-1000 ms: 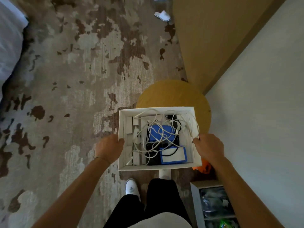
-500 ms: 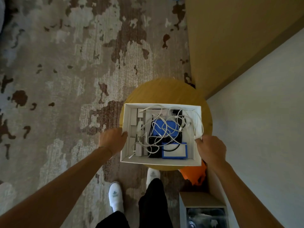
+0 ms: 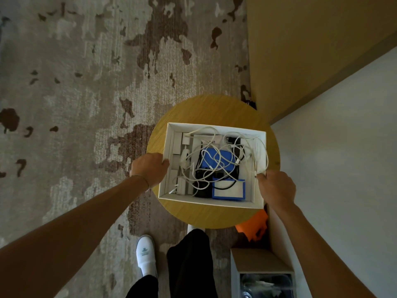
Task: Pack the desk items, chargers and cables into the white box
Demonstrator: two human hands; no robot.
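Observation:
The white box is over the small round wooden table; whether it rests on the top I cannot tell. My left hand grips its left wall and my right hand grips its right wall. Inside lie tangled white cables, white chargers along the left side, a blue item in the middle, a blue-framed white item near the front, and black items partly hidden beneath the cables.
Patterned grey-brown carpet spreads to the left. A tan wall panel and white surface stand at right. An orange object and a bin sit by the table's front right. My slippered foot is below.
Holding the box in both hands, I have stepped forward. The box has moved from before the table's near edge to over the middle of the table top.

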